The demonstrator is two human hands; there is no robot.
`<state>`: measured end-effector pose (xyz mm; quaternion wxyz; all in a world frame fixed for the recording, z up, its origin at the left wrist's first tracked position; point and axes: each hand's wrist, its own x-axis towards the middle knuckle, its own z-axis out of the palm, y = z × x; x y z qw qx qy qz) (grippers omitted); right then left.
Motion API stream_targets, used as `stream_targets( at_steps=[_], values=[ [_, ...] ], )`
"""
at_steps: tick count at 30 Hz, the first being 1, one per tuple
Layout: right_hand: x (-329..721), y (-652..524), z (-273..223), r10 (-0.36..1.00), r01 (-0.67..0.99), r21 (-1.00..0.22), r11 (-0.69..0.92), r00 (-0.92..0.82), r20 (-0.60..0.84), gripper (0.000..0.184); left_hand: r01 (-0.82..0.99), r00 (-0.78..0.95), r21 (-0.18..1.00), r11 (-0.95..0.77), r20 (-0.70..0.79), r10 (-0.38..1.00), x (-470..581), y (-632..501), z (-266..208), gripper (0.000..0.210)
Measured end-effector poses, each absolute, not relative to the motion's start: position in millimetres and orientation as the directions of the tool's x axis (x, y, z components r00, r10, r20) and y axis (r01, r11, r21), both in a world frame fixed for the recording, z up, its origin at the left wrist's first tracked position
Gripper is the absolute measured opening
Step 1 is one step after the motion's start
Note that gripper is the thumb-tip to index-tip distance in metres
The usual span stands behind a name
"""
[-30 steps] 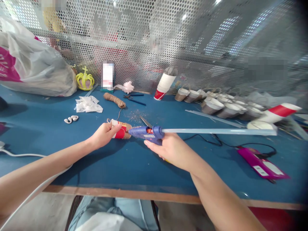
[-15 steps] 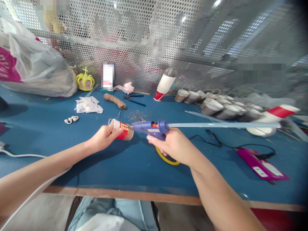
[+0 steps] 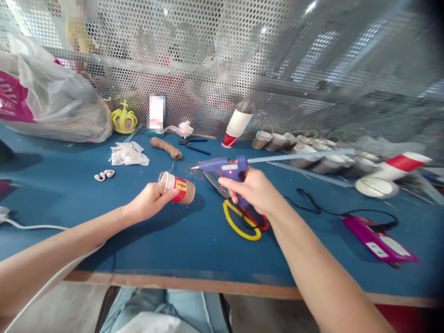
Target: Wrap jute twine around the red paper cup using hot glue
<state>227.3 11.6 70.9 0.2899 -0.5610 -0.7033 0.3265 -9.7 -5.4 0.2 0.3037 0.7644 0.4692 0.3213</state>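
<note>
My left hand (image 3: 151, 200) is closed around a red and white paper cup (image 3: 180, 189), tilted on its side, with brown twine wound at its base end. A strand of twine runs from the cup's rim toward a twine bundle (image 3: 166, 148) behind it. My right hand (image 3: 255, 190) grips a blue hot glue gun (image 3: 222, 167), its nozzle pointing left, just above and apart from the cup. A long clear glue stick (image 3: 298, 156) sticks out of the gun's back. Beneath the right hand lie scissors (image 3: 242, 221) with yellow and red handles, partly hidden.
Pliers (image 3: 196, 147), white tissue (image 3: 129, 153) and a yellow crown (image 3: 124, 118) lie toward the back. A stack of paper cups (image 3: 237, 124) leans near the mesh. Several small twine-wrapped cups (image 3: 329, 159) stand at right, near a purple packet (image 3: 379, 240) with a black cable.
My right hand has lifted the glue gun up and to the right, away from the cup, and its glue stick now slants upward. The scissors show more. My left hand still holds the cup.
</note>
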Motion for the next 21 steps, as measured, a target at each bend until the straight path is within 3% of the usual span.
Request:
stream_targets(
  at_steps=[3,9,13,18,21],
  values=[
    [239.1,48.8,60.4,0.996,0.682,-0.727,0.078,-0.023,0.084,0.016,0.532,0.33,0.78,-0.329,0.167,0.929,-10.1,-5.6,0.7,0.04],
    [259.9,102.3,31.2,1.0,0.777,-0.63,0.007,0.012,0.027,0.036,0.538,0.339,0.779,-0.322,0.15,0.929,-9.6,-6.3,-0.3,0.039],
    [252.5,104.4,37.0,0.998,0.833,-0.549,0.06,-0.032,0.061,0.039,0.522,0.373,0.783,-0.339,0.147,0.916,-8.4,-6.9,0.9,0.04],
    [201.0,77.6,63.6,0.959,0.816,-0.503,0.283,-0.255,0.126,0.036,0.511,0.426,0.777,-0.368,0.142,0.893,-6.1,-10.0,4.3,0.04],
    [161.4,54.3,74.4,0.761,0.588,-0.613,0.528,-0.648,0.035,0.043,0.519,0.445,0.758,-0.396,0.156,0.882,-5.5,-11.4,4.0,0.04]
  ],
)
